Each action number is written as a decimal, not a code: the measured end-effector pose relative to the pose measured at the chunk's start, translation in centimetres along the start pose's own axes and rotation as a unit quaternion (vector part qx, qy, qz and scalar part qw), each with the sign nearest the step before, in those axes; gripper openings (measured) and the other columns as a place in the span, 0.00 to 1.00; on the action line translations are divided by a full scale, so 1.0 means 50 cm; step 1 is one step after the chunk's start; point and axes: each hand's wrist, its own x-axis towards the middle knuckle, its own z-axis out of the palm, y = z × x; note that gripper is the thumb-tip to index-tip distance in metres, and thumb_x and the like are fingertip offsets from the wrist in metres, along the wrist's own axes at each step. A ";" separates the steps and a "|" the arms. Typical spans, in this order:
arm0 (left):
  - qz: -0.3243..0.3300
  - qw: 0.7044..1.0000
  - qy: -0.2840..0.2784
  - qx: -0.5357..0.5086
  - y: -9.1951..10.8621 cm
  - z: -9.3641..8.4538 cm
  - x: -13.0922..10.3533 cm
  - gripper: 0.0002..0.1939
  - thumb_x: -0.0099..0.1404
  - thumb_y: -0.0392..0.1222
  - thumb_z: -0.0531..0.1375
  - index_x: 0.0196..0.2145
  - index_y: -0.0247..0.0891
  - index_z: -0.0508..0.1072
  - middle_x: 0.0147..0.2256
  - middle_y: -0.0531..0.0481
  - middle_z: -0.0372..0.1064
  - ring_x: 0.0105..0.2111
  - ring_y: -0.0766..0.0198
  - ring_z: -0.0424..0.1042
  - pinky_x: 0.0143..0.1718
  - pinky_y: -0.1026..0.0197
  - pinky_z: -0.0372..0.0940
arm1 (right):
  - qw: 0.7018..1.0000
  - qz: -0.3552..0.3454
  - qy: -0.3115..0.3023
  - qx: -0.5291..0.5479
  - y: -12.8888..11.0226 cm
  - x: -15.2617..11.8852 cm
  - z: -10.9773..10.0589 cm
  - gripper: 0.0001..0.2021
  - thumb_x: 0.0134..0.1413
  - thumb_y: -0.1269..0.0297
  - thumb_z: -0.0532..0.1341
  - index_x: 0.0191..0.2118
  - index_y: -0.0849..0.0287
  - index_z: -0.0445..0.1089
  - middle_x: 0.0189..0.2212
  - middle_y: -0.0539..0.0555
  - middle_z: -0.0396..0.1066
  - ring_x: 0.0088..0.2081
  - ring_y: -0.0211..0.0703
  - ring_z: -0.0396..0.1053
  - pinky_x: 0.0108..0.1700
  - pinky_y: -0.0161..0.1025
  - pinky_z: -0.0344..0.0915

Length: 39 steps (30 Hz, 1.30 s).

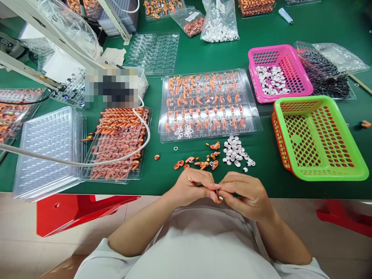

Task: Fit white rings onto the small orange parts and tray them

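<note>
My left hand (pixel 196 186) and my right hand (pixel 244 193) meet at the table's front edge, fingertips pinched together. Between them is a small orange plastic part (pixel 217 197), mostly covered by the fingers; both hands grip it. Just beyond the fingers lie loose orange pieces (pixel 202 165), some with yellow bits. To their right is a pile of small white round caps (pixel 234 149). Behind these, a clear tray (pixel 254 116) holds rows of orange hook-shaped parts, with white rings heaped at its front left.
A lime green basket (pixel 322 176) stands at the right, with a pink basket (pixel 308 83) of white caps behind it. On the left are stacked clear trays (pixel 46 143), a tray of orange parts (pixel 116 155) and a white cable (pixel 116 159). Plastic bags (pixel 220 23) lie at the back.
</note>
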 end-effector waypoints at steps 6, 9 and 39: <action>-0.044 0.998 0.046 0.017 0.008 0.002 0.001 0.09 0.56 0.34 0.70 0.37 0.39 0.81 0.28 0.47 0.79 0.29 0.60 0.79 0.32 0.59 0.75 | 0.999 0.026 -0.009 -0.025 0.014 0.006 -0.006 0.08 0.59 0.76 0.60 0.36 0.57 0.73 0.27 0.52 0.75 0.30 0.39 0.70 0.33 0.37 0.68; -0.082 0.992 0.076 0.058 0.018 0.002 0.003 0.09 0.58 0.35 0.68 0.38 0.38 0.80 0.32 0.48 0.78 0.32 0.61 0.79 0.36 0.60 0.75 | 0.997 0.046 -0.013 -0.062 0.017 0.011 -0.011 0.08 0.61 0.75 0.58 0.36 0.56 0.72 0.29 0.52 0.75 0.32 0.40 0.70 0.36 0.39 0.68; 0.231 0.803 0.050 0.547 0.027 0.023 0.012 0.15 0.62 0.26 0.59 0.45 0.39 0.68 0.37 0.47 0.79 0.37 0.63 0.78 0.40 0.59 0.74 | 0.980 0.117 0.145 -0.076 0.010 0.000 0.029 0.06 0.58 0.71 0.62 0.40 0.53 0.70 0.38 0.54 0.75 0.43 0.45 0.73 0.45 0.44 0.71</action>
